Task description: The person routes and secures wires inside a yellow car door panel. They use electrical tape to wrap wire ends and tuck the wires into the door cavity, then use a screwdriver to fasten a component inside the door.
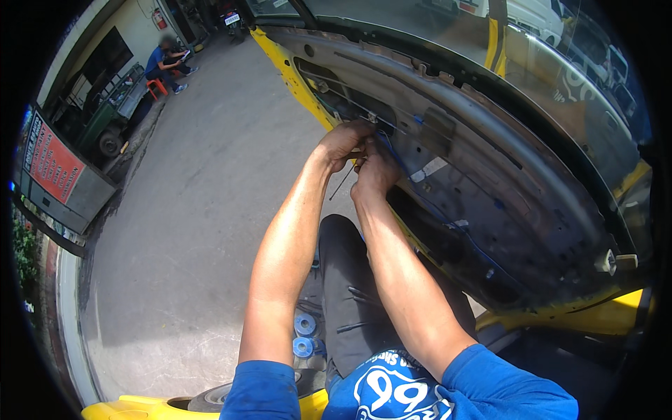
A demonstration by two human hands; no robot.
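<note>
Both my hands are together at the edge of a yellow car door [483, 189], whose grey inner side shows without its trim panel. My left hand [343, 145] is closed, fingers bent in at an opening in the metal. Just beside it, my right hand [376, 170] is closed too, its fingertips nearly meeting the left ones. A thin dark strip [340, 183] sticks out below the hands; which hand holds it is hidden. A blue wire [437, 208] runs from near my fingers along the door, and a thin rod [343, 89] crosses the opening above them.
Window glass [420, 38] adjoins the door. Blue round objects [304, 325] lie on the ground by my legs, near yellow bodywork [140, 407]. Farther off on the concrete [182, 210], a person [166, 61] sits on a red stool near a green vehicle [108, 115]. A red sign [52, 161] stands left.
</note>
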